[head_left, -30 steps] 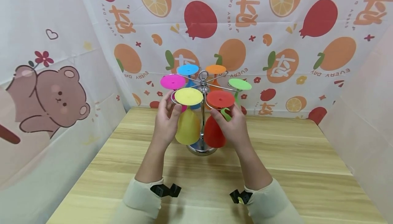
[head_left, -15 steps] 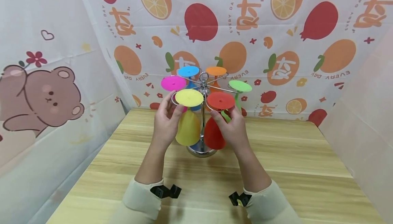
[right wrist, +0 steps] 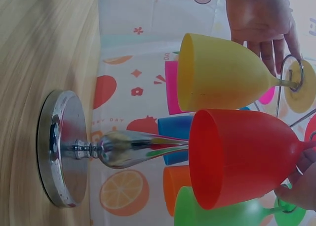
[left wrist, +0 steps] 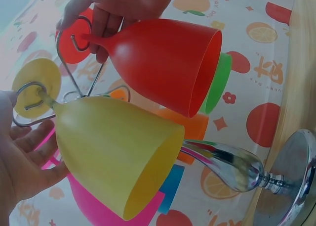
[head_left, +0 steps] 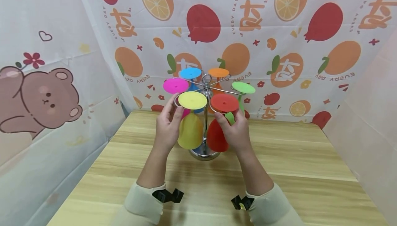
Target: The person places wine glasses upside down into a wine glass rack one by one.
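Observation:
A chrome stemware rack [head_left: 204,152] stands upright on the table, with plastic goblets hanging upside down by their feet from its wire loops. My left hand [head_left: 167,129] pinches the loop around the yellow goblet [head_left: 190,133]; in the left wrist view its other fingers [left wrist: 37,142] spread behind that goblet. At the red goblet [head_left: 217,134], my right hand [head_left: 238,129] grips the wire loop close to the stem. In the right wrist view, the red goblet [right wrist: 242,157] hides part of this hand. Both bowls hang mouth down, clear of the table.
Pink [head_left: 175,85], blue [head_left: 190,73], orange [head_left: 218,72] and green [head_left: 243,87] goblets hang from the other loops. Beneath is a wood-grain table [head_left: 279,171]. A fruit-print cloth [head_left: 263,29] stands behind it, with a bear-print cloth [head_left: 99,64] at left.
The head view has tilted slightly, so the whole scene sits a little lower. Both hands keep their places at the yellow and red goblets' loops, and the rack has barely moved.

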Demonstrator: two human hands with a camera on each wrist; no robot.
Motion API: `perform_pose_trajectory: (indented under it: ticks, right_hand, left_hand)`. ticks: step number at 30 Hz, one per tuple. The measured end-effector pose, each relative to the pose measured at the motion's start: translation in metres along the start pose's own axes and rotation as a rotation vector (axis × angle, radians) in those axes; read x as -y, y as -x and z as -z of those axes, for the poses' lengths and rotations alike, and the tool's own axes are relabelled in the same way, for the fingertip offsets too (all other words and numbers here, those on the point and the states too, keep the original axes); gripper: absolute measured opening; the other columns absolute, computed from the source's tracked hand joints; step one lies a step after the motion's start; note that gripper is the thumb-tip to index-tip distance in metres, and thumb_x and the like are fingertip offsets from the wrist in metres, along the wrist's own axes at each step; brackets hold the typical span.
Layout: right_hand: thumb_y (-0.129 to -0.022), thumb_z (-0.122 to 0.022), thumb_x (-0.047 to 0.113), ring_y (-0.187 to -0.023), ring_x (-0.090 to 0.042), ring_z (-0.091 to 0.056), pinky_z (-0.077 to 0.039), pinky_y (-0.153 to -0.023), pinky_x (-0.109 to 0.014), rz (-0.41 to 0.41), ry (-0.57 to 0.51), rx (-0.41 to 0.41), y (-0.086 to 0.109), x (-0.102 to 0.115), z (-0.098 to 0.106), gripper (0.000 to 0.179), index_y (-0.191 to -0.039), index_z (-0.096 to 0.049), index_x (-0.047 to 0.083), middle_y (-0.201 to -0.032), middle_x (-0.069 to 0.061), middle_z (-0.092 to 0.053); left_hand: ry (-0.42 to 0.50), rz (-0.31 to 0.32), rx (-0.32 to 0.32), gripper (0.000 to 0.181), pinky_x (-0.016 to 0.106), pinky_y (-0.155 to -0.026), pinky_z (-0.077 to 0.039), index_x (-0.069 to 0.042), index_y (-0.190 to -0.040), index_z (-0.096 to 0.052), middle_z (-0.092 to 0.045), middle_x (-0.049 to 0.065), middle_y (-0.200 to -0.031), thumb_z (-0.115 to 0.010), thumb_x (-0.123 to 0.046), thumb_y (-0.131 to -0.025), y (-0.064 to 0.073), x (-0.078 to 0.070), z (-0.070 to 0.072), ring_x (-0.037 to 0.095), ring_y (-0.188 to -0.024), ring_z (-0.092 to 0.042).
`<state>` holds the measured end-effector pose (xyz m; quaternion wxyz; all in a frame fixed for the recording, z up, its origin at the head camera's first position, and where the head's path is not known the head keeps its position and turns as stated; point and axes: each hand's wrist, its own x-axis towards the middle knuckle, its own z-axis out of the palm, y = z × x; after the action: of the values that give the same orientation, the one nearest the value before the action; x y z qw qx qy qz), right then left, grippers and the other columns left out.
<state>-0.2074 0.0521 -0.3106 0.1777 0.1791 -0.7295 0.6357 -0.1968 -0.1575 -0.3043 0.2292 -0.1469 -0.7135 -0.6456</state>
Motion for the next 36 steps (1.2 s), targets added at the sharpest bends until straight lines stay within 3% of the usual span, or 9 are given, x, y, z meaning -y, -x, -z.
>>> perform_pose_trajectory:
  ticks: [7,15,21,28,32,36]
  right_hand:
    - [-0.093,-0.067,0.03,-0.105,-0.02,-0.06,-0.058,-0.083,-0.034,0.048,-0.025,-0.023,0.001,-0.004,0.004,0.047,-0.134,-0.051,0.013,-0.12,-0.002,-0.061]
    - [-0.093,-0.068,0.032,-0.1,-0.021,-0.06,-0.058,-0.082,-0.03,0.053,-0.025,-0.064,0.003,-0.006,0.01,0.046,-0.131,-0.054,0.012,-0.117,-0.004,-0.062]
    - [-0.092,-0.068,0.033,-0.097,-0.022,-0.06,-0.058,-0.08,-0.028,0.045,-0.009,-0.087,0.005,-0.007,0.015,0.046,-0.131,-0.053,0.012,-0.115,-0.004,-0.063]
    - [-0.092,-0.068,0.035,-0.104,-0.022,-0.06,-0.058,-0.083,-0.033,0.018,0.015,-0.045,0.003,-0.007,0.021,0.049,-0.134,-0.052,0.014,-0.121,-0.003,-0.061]
    - [-0.092,-0.068,0.037,-0.099,-0.02,-0.058,-0.058,-0.076,-0.033,0.006,0.107,-0.012,0.004,-0.005,0.033,0.048,-0.133,-0.055,0.015,-0.116,-0.003,-0.061]
    - [-0.09,-0.072,0.031,-0.109,-0.02,-0.059,-0.059,-0.083,-0.037,0.161,0.287,-0.012,0.005,-0.007,0.054,0.05,-0.135,-0.058,0.013,-0.124,-0.004,-0.063]
  left_hand:
    - [0.003,-0.004,0.023,0.054,0.022,-0.105,-0.043,-0.014,-0.152,-0.036,-0.049,0.001,-0.147,-0.051,-0.031,-0.103,0.0,-0.001,-0.005,0.011,-0.135,-0.047]
    - [0.04,0.007,0.069,0.055,0.023,-0.106,-0.041,-0.012,-0.152,-0.034,-0.046,0.001,-0.15,-0.051,-0.029,-0.103,-0.002,-0.003,-0.012,0.01,-0.138,-0.044]
    - [0.008,0.026,0.095,0.054,0.028,-0.107,-0.043,-0.017,-0.152,-0.037,-0.05,-0.001,-0.146,-0.052,-0.032,-0.103,-0.005,-0.004,-0.015,0.01,-0.135,-0.047]
    - [-0.025,0.046,0.092,0.053,0.038,-0.109,-0.043,-0.02,-0.151,-0.039,-0.053,0.0,-0.143,-0.053,-0.033,-0.102,-0.005,-0.005,-0.015,0.012,-0.132,-0.05]
    - [-0.115,0.061,0.114,0.057,0.044,-0.106,-0.046,-0.023,-0.152,-0.037,-0.059,0.004,-0.137,-0.054,-0.038,-0.101,-0.004,-0.007,-0.008,0.017,-0.127,-0.054]
    - [-0.241,0.022,0.072,0.054,0.043,-0.1,-0.05,-0.023,-0.149,-0.042,-0.065,0.004,-0.127,-0.055,-0.042,-0.099,-0.004,-0.011,0.007,0.018,-0.119,-0.06]
